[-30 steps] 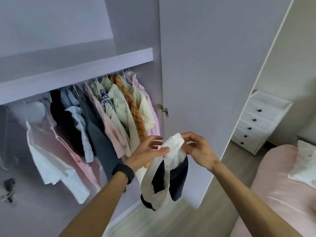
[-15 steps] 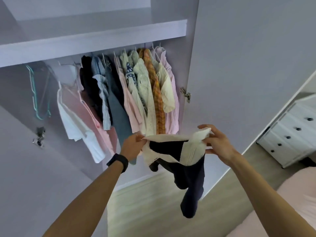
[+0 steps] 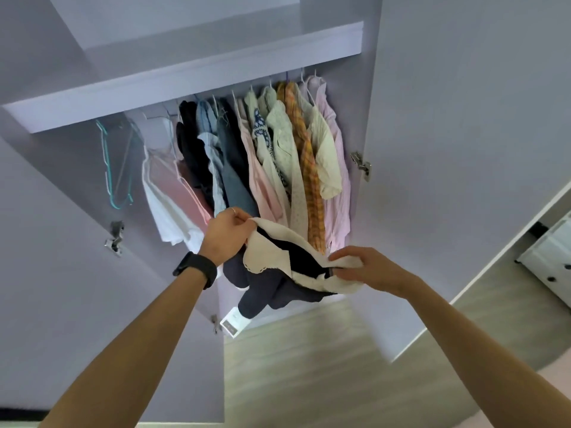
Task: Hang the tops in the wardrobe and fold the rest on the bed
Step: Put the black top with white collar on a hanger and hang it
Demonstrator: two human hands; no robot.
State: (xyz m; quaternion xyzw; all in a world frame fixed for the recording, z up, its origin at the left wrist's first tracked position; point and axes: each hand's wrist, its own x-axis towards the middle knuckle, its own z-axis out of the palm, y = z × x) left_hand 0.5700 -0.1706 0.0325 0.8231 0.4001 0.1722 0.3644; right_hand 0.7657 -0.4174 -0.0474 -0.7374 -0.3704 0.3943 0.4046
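At the far left of the frame stands the open wardrobe door (image 3: 61,273), with a metal hinge (image 3: 114,239) on its inner side. To its right, in the upper left under the shelf (image 3: 185,84), a few empty hangers (image 3: 116,168) hang on the rail, one of them teal. Next along the rail comes a packed row of hung tops (image 3: 247,156). They run from white and pink at the left end through black, blue and grey to pale pink and cream. An orange checked shirt (image 3: 304,168) follows, with a pink striped shirt (image 3: 338,180) at the right end.

In front of the row's lower edge, at the centre of the frame, the person holds up a navy top (image 3: 272,288) with a cream collar. The left hand (image 3: 227,234), a black band (image 3: 196,268) on its wrist, pinches one end of the collar between curled fingers and thumb. The top sags between the hands, and a paper tag (image 3: 233,324) dangles below it over the wooden floor (image 3: 309,366). The right hand (image 3: 367,267) grips the other end of the collar, fingers curled round the cream cloth. Further right is the second door (image 3: 463,149), also open, and at the right edge a white chest of drawers (image 3: 553,264) with dark knobs.
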